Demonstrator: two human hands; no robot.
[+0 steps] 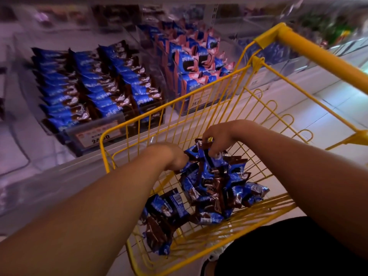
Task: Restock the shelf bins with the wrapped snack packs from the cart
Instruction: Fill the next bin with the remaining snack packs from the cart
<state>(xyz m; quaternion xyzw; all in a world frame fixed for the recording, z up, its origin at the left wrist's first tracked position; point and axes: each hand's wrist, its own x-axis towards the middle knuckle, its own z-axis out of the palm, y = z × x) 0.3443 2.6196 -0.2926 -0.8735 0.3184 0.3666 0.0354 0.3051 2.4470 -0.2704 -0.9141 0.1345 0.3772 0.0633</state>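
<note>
Inside cart [139,124], snack packs [201,154] between both grips

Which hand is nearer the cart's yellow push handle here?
Right. The right hand grips snack packs in the basket, on the side toward the yellow push handle; the left hand grips the same bunch farther over, toward the shelf.

place: shop | evidence: shelf bins [95,120], price tags [99,134], yellow cart [249,92]
</note>
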